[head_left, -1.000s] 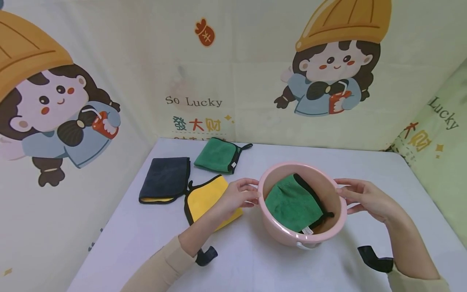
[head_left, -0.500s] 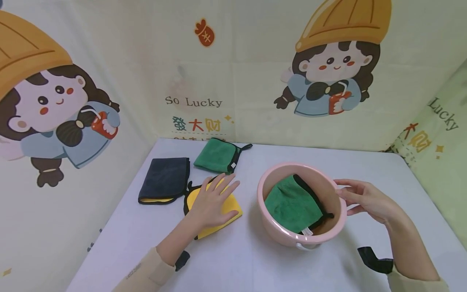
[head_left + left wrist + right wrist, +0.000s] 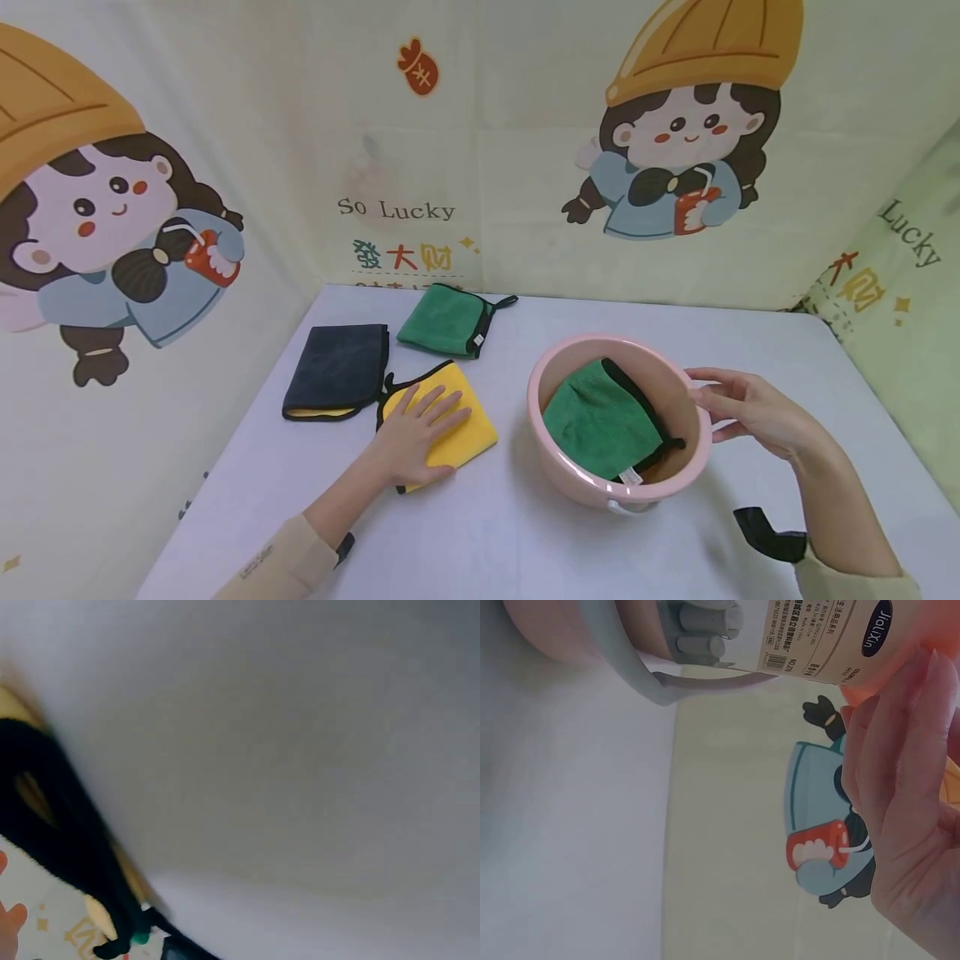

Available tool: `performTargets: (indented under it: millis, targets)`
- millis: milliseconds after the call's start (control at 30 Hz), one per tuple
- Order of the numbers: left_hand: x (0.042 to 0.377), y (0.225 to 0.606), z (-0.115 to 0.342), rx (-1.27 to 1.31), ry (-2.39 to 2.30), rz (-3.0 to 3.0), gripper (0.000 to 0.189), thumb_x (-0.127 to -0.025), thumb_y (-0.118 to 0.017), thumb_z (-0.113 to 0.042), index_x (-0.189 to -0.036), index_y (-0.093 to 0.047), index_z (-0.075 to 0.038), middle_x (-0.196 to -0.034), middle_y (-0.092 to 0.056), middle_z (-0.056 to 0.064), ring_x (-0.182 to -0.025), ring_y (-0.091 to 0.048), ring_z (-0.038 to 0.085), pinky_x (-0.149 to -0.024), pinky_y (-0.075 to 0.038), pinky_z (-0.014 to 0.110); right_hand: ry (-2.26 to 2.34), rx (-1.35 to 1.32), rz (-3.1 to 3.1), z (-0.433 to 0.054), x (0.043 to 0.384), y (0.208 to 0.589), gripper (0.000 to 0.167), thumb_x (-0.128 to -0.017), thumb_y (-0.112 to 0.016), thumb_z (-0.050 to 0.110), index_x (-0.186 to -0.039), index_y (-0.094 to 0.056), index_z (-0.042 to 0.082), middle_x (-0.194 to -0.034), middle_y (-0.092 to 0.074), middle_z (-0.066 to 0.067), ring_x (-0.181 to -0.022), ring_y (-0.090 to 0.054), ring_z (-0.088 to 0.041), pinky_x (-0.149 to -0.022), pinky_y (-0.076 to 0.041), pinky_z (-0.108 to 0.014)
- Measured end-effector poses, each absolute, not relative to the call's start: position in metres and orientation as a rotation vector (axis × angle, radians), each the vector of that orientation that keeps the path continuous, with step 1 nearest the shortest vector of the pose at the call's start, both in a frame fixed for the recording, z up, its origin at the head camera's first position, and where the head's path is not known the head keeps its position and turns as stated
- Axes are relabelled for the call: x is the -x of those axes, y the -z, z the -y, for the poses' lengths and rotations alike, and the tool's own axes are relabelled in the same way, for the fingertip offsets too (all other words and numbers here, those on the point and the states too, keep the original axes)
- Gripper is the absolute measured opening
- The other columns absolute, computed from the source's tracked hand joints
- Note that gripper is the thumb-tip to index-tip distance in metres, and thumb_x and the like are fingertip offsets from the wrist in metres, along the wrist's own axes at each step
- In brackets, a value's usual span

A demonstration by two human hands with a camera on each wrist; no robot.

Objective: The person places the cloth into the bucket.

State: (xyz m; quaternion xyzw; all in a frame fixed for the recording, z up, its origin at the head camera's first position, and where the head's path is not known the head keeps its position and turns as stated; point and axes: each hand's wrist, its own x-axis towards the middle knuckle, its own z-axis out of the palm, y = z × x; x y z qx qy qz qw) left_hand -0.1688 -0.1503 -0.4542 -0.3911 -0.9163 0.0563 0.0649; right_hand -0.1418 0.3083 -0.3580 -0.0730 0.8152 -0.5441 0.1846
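Note:
My left hand [image 3: 411,440] lies with fingers spread on a folded yellow cloth [image 3: 468,417] with black trim, left of the bucket. In the left wrist view the cloth's dark edging [image 3: 71,817] shows at the left, and the hand is out of sight. A pink bucket [image 3: 573,479] stands at the right of the table. My right hand [image 3: 750,408] grips its right rim between thumb and fingers. The right wrist view has the same hand [image 3: 907,780] against the bucket wall, beside a printed label [image 3: 810,645]. Inside the bucket sits a green cloth [image 3: 600,417] with black edging.
A dark grey folded cloth [image 3: 337,367] lies left of the yellow one, and another green cloth [image 3: 442,321] is behind it. A pale handle [image 3: 634,667] hangs at the bucket's side. Patterned fabric [image 3: 525,167] backs the white table [image 3: 517,533].
My left hand has let go of the bucket's left rim, moved left and come down flat on the yellow cloth. The right hand keeps its hold on the rim.

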Motion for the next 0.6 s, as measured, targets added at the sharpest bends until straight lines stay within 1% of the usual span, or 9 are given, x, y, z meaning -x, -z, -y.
performTargets:
  millis: [233, 400, 600]
  targets:
    - [0.172, 0.469, 0.158, 1.206, -0.176, 2.8, 0.074, -0.081, -0.044, -0.062, -0.144, -0.029, -0.025, -0.149, -0.026, 0.005, -0.136, -0.021, 0.029, -0.107, -0.012, 0.054, 1.53, 0.209, -2.291, -0.309, 0.142, 0.359, 0.052, -0.095, -0.047, 0.016, -0.134, -0.026, -0.011, -0.095, -0.068, 0.006, -0.081, -0.066, -0.017, -0.064, -0.055, -0.038]
    - [0.175, 0.474, 0.159, 1.212, -0.18, 2.851, 0.07, -0.084, -0.04, -0.06, -0.144, -0.028, -0.026, -0.148, -0.028, 0.005, -0.136, -0.024, 0.028, -0.108, -0.011, 0.053, 1.527, 0.203, -2.298, -0.309, 0.143, 0.359, 0.052, -0.095, -0.047, 0.016, -0.135, -0.026, -0.01, -0.094, -0.068, 0.006, -0.08, -0.066, -0.018, -0.064, -0.055, -0.038]
    - [0.18, 0.477, 0.156, 1.235, -0.226, 2.889, 0.064, -0.087, -0.038, -0.057, -0.143, -0.032, -0.025, -0.146, -0.033, 0.004, -0.133, -0.029, 0.028, -0.108, -0.011, 0.05, 1.543, 0.214, -2.292, -0.31, 0.143, 0.361, 0.05, -0.095, -0.047, 0.015, -0.134, -0.027, -0.01, -0.094, -0.067, 0.005, -0.079, -0.066, -0.019, -0.063, -0.055, -0.038]
